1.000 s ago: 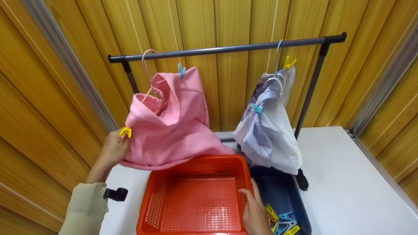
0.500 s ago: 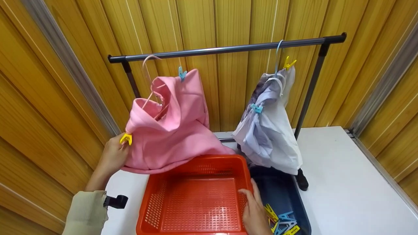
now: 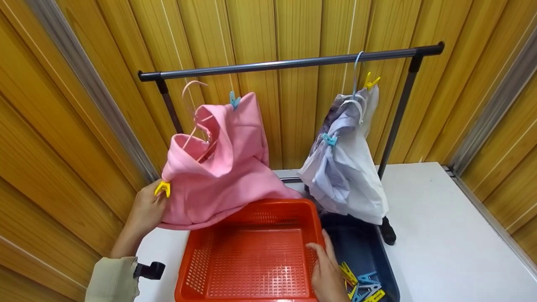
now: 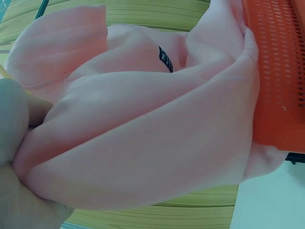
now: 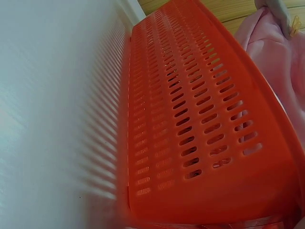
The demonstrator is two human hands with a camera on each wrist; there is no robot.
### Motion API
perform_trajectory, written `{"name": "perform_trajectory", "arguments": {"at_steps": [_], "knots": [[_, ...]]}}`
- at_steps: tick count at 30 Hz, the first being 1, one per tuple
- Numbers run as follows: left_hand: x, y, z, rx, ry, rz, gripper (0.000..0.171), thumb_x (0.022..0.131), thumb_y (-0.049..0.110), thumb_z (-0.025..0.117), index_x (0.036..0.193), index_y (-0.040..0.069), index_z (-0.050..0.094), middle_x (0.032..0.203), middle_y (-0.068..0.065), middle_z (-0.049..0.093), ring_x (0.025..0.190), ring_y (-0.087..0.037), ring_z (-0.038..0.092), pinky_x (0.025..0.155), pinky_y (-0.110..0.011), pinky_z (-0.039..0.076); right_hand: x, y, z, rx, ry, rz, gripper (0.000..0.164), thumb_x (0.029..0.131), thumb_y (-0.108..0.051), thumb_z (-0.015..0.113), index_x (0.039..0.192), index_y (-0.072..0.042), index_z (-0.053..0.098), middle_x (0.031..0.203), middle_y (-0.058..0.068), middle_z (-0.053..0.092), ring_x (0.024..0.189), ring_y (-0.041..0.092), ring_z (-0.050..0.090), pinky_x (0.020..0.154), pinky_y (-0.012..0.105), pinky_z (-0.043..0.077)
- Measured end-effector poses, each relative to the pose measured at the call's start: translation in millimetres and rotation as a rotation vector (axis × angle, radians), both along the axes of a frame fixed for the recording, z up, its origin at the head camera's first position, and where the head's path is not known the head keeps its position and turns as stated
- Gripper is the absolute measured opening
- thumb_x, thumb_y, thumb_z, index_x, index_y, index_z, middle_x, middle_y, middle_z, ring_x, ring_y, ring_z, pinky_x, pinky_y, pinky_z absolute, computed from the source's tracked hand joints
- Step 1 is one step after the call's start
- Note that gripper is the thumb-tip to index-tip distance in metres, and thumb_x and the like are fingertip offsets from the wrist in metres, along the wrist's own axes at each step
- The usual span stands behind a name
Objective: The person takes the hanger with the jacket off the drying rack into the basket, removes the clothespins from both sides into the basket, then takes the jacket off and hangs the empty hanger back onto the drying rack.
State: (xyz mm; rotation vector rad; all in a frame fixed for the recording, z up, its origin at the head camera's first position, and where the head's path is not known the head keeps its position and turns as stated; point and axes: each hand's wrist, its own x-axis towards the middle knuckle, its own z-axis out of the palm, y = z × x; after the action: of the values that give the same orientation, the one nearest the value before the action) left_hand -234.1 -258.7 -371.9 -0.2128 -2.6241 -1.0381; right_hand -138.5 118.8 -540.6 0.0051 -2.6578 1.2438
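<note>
Pink garment [image 3: 247,180] aslant; open end [image 3: 222,130] up

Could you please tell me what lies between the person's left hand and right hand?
In the head view, the pink garment, then the red basket, lie between the left hand and the right hand.

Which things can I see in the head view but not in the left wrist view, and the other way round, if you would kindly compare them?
Only the head view shows the white and lilac garment on its hanger, the loose clothespins and the right hand holding the rim of the red basket.

Only the left wrist view shows the dark tag with pale print in the pink garment.

Both show the pink garment, the left hand gripping it, and the red basket.
</note>
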Motion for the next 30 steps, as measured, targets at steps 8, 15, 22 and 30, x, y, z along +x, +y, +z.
{"name": "perform_trajectory", "arguments": {"at_steps": [8,15,22,30], "knots": [[9.2,1.5,-9.6,-0.006,0.040,0.013,0.013,0.094,-0.003,0.050,0.098,-0.005,0.062,0.082,-0.016,0.060,0.076,-0.023,0.051,0.067,-0.026,0.041,-0.5,1.6,-0.4,-0.008,0.033,0.003,0.045,0.086,0.016,0.048,0.115,-0.017,0.058,0.159,0.013,0.021,0.132,0.038,0.044,0.094,0.047,0.049],[15.9,1.6,-15.7,0.013,0.003,0.027,0.017,0.094,-0.002,0.050,0.106,-0.005,0.062,0.090,-0.019,0.063,0.080,-0.025,0.054,0.070,-0.027,0.045,-0.7,1.4,0.4,-0.014,0.008,0.002,0.043,0.088,0.014,0.047,0.115,-0.018,0.058,0.159,0.013,0.020,0.129,0.038,0.047,0.092,0.046,0.050],[24.3,1.4,-20.7,0.033,-0.042,0.008,0.016,0.097,0.004,0.051,0.108,-0.001,0.062,0.093,-0.016,0.065,0.080,-0.023,0.058,0.070,-0.024,0.051,-1.5,-0.3,1.2,-0.033,-0.023,0.001,0.044,0.088,0.015,0.048,0.115,-0.018,0.058,0.159,0.013,0.020,0.130,0.041,0.045,0.094,0.048,0.050],[32.7,2.7,-28.3,0.023,-0.012,0.014,0.013,0.096,0.005,0.053,0.104,0.001,0.062,0.090,-0.013,0.066,0.075,-0.018,0.058,0.066,-0.024,0.052,-1.1,-1.5,-2.1,-0.035,0.003,-0.020,0.045,0.086,0.015,0.048,0.114,-0.018,0.059,0.158,0.013,0.023,0.127,0.039,0.049,0.091,0.046,0.051]]}}
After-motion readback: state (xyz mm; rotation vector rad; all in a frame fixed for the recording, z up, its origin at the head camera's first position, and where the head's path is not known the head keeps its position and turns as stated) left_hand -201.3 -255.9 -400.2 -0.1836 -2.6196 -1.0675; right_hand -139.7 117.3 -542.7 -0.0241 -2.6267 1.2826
